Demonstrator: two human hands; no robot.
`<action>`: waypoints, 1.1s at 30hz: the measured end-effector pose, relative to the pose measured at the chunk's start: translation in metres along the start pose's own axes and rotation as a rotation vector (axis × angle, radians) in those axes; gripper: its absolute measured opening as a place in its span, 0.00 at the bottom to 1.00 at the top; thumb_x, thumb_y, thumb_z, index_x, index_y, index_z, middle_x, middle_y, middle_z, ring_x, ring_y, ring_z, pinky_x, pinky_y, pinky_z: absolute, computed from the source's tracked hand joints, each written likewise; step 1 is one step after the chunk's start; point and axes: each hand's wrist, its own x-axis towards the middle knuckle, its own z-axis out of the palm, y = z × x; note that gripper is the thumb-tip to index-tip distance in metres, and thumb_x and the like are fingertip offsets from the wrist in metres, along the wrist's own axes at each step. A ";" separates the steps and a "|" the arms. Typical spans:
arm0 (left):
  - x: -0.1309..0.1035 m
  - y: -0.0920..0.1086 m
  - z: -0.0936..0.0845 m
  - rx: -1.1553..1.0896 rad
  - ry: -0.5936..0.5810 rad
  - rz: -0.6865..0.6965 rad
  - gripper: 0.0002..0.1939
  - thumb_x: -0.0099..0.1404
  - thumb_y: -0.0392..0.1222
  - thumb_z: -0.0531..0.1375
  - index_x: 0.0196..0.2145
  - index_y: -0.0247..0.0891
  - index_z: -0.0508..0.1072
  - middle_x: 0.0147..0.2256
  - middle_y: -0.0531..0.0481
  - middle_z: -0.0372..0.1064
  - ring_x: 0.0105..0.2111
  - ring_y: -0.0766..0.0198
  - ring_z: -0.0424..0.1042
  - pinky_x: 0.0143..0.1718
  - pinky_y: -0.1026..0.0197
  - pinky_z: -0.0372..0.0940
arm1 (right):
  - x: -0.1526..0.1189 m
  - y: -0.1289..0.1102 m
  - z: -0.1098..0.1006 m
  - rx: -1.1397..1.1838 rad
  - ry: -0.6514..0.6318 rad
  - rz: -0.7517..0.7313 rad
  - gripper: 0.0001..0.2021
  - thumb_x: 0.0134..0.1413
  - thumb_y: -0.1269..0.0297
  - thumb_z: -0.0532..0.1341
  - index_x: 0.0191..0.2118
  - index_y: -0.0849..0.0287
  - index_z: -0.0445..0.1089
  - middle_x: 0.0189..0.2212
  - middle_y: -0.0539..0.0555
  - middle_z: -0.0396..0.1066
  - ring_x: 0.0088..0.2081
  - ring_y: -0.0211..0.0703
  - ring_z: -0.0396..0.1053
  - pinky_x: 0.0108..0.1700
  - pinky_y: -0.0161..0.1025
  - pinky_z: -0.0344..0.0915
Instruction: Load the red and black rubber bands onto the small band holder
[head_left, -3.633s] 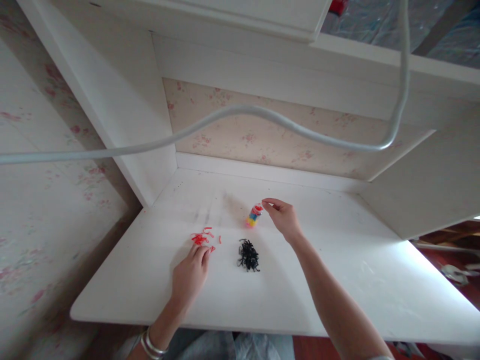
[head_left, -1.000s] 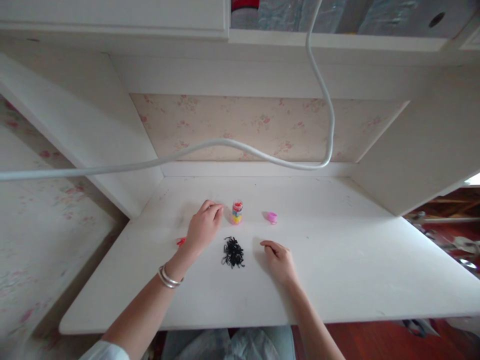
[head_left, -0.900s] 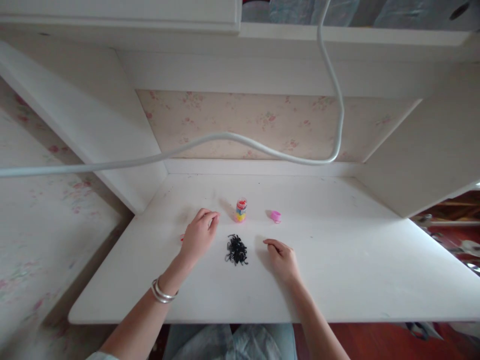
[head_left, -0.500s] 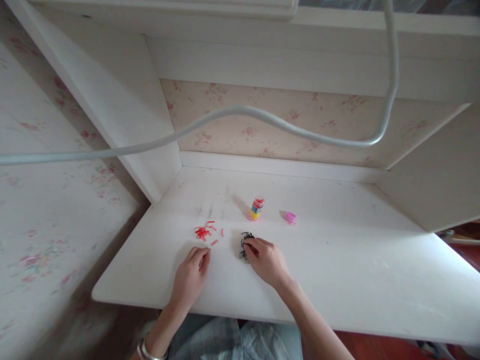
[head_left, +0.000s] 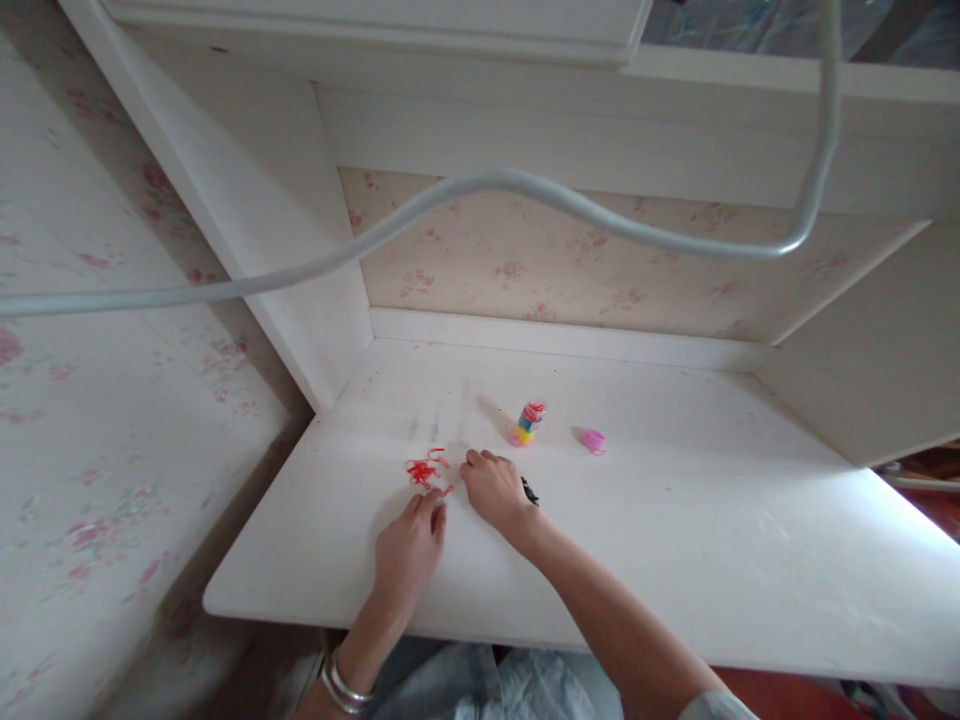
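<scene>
- White desk; floral wallpaper behind.
- Jar: red at top, yellow lower; pink cap nearby.
- Red bands beside left hand, black bands beside right hand; fingers curled, grip unclear.

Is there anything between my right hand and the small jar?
Nothing visible: just white tabletop shows between the right hand and the small jar. The pink cap lies to the right of the jar, off that path.
</scene>
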 end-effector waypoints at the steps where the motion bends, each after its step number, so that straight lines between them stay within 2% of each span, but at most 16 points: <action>1: 0.002 0.001 0.000 0.005 0.003 0.003 0.14 0.69 0.44 0.50 0.48 0.44 0.70 0.39 0.49 0.74 0.29 0.64 0.73 0.25 0.64 0.57 | 0.000 0.000 0.000 -0.002 0.006 -0.002 0.13 0.59 0.74 0.50 0.38 0.60 0.71 0.40 0.58 0.69 0.41 0.45 0.67 0.37 0.38 0.64; 4: 0.006 0.001 0.000 0.013 0.012 0.010 0.12 0.69 0.44 0.50 0.42 0.45 0.72 0.36 0.51 0.74 0.27 0.65 0.72 0.23 0.65 0.53 | -0.003 0.000 -0.003 0.038 0.077 0.020 0.12 0.60 0.73 0.50 0.38 0.59 0.71 0.39 0.57 0.69 0.39 0.43 0.68 0.36 0.35 0.62; 7: 0.006 0.000 0.003 0.030 0.035 0.035 0.12 0.69 0.44 0.49 0.40 0.45 0.72 0.36 0.52 0.75 0.25 0.65 0.72 0.22 0.64 0.51 | -0.012 0.010 -0.015 0.164 0.234 0.108 0.14 0.65 0.65 0.48 0.37 0.56 0.71 0.37 0.54 0.70 0.36 0.39 0.68 0.34 0.33 0.60; 11: 0.001 -0.003 0.008 0.049 0.065 0.079 0.13 0.70 0.44 0.48 0.38 0.45 0.72 0.36 0.52 0.75 0.26 0.65 0.72 0.23 0.64 0.51 | -0.027 0.047 -0.041 0.388 0.515 0.244 0.16 0.65 0.60 0.49 0.37 0.56 0.73 0.35 0.52 0.70 0.32 0.36 0.67 0.35 0.32 0.60; 14: -0.001 -0.003 0.008 0.058 0.084 0.103 0.14 0.70 0.46 0.48 0.38 0.45 0.72 0.35 0.53 0.75 0.25 0.64 0.72 0.23 0.63 0.52 | -0.033 0.082 -0.057 0.471 0.633 0.314 0.14 0.61 0.60 0.52 0.36 0.57 0.75 0.32 0.52 0.70 0.31 0.36 0.66 0.34 0.32 0.60; 17: -0.001 -0.002 0.007 0.062 0.090 0.112 0.14 0.70 0.48 0.48 0.39 0.45 0.72 0.35 0.53 0.75 0.26 0.65 0.72 0.24 0.63 0.52 | -0.033 0.107 -0.067 0.432 0.606 0.360 0.12 0.57 0.62 0.55 0.34 0.56 0.76 0.31 0.51 0.70 0.30 0.36 0.66 0.35 0.33 0.59; 20: -0.001 -0.002 0.006 0.060 0.091 0.111 0.14 0.71 0.47 0.48 0.38 0.45 0.72 0.35 0.54 0.75 0.26 0.64 0.73 0.24 0.62 0.53 | -0.028 0.116 -0.072 0.362 0.507 0.362 0.11 0.56 0.64 0.55 0.33 0.55 0.76 0.32 0.50 0.71 0.29 0.35 0.66 0.34 0.33 0.57; 23: -0.001 -0.001 0.007 0.046 0.095 0.103 0.14 0.71 0.47 0.48 0.38 0.45 0.72 0.34 0.54 0.75 0.26 0.65 0.73 0.24 0.62 0.53 | -0.021 0.117 -0.075 0.293 0.437 0.351 0.11 0.55 0.64 0.55 0.33 0.54 0.76 0.32 0.50 0.72 0.31 0.36 0.66 0.34 0.33 0.57; 27: -0.001 -0.001 0.007 0.040 0.098 0.092 0.14 0.71 0.47 0.48 0.39 0.45 0.72 0.34 0.53 0.75 0.26 0.66 0.73 0.24 0.63 0.52 | -0.015 0.115 -0.077 0.237 0.404 0.345 0.11 0.54 0.64 0.55 0.33 0.52 0.76 0.33 0.50 0.72 0.32 0.37 0.66 0.33 0.33 0.56; 33: -0.002 -0.001 0.006 0.027 0.088 0.070 0.14 0.70 0.47 0.48 0.39 0.44 0.72 0.35 0.53 0.75 0.26 0.66 0.73 0.24 0.64 0.53 | -0.019 0.114 -0.078 0.303 0.464 0.338 0.11 0.54 0.62 0.56 0.33 0.53 0.77 0.32 0.50 0.72 0.30 0.36 0.65 0.34 0.33 0.57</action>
